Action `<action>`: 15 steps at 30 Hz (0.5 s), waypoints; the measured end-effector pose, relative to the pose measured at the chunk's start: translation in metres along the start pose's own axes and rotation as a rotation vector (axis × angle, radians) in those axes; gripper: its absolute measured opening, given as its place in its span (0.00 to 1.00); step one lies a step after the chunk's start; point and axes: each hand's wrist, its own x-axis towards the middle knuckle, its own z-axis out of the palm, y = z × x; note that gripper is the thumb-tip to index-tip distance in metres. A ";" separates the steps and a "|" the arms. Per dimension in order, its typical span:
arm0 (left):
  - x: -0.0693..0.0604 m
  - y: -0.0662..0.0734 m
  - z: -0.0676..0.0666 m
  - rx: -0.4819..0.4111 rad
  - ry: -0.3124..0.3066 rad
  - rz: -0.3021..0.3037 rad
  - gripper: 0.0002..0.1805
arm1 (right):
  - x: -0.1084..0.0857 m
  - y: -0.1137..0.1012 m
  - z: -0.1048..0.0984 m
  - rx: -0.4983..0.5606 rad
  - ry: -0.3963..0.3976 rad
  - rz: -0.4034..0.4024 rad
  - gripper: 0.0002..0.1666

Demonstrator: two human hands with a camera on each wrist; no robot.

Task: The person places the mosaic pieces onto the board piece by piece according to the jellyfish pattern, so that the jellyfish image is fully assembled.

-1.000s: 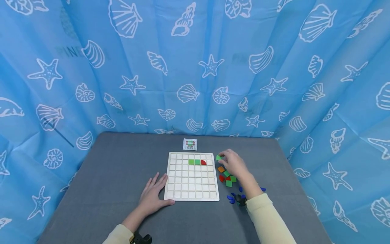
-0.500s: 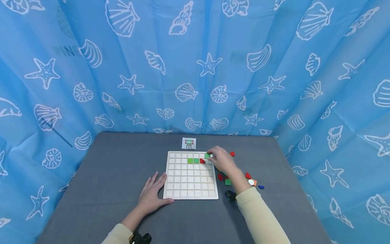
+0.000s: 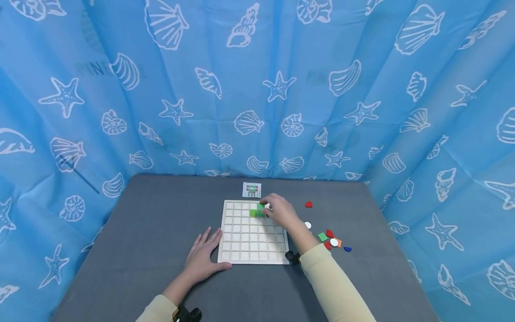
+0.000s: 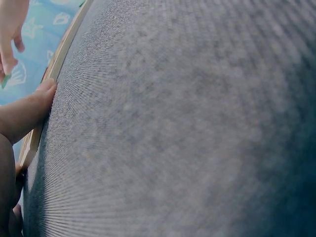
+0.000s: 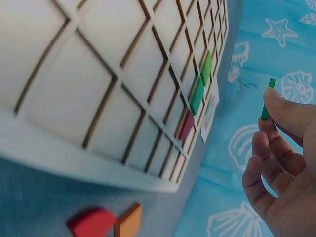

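A white square grid board (image 3: pixel 251 241) lies on the grey cloth. In its far part sit a light green square tile (image 5: pixel 206 68), a green square tile (image 5: pixel 197 96) and a red quarter-circle tile (image 5: pixel 186 127), side by side. Above them my right hand (image 3: pixel 283 212) pinches another green square tile (image 5: pixel 268 98) between thumb and forefinger, apart from the board in the right wrist view. My left hand (image 3: pixel 203 257) lies with fingers spread at the board's left edge, its thumb by the near left corner. The left wrist view shows that thumb (image 4: pixel 30 111) touching the board's edge.
A small printed picture card (image 3: pixel 251 190) lies beyond the board. To the right are loose tiles: a red quarter-circle (image 3: pixel 308 204), a green square (image 3: pixel 322 236), a white disc (image 3: pixel 333 242) and a blue piece (image 3: pixel 347 249). A blue shell-patterned curtain (image 3: pixel 277 116) hangs behind the table.
From the loose tiles at the right, my right hand has carried the green square tile leftward over the board's far rows. My left hand has stayed at the left edge.
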 end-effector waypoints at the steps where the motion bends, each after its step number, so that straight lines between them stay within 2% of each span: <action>1: 0.001 0.001 0.000 0.001 -0.002 -0.001 0.64 | 0.001 0.000 0.001 0.003 -0.003 0.000 0.15; 7: 0.004 0.002 -0.001 0.007 0.003 0.002 0.65 | 0.011 -0.004 0.012 0.012 -0.031 -0.026 0.16; 15: 0.001 0.002 -0.002 -0.005 -0.004 -0.003 0.64 | 0.024 -0.010 0.031 0.003 -0.087 -0.049 0.16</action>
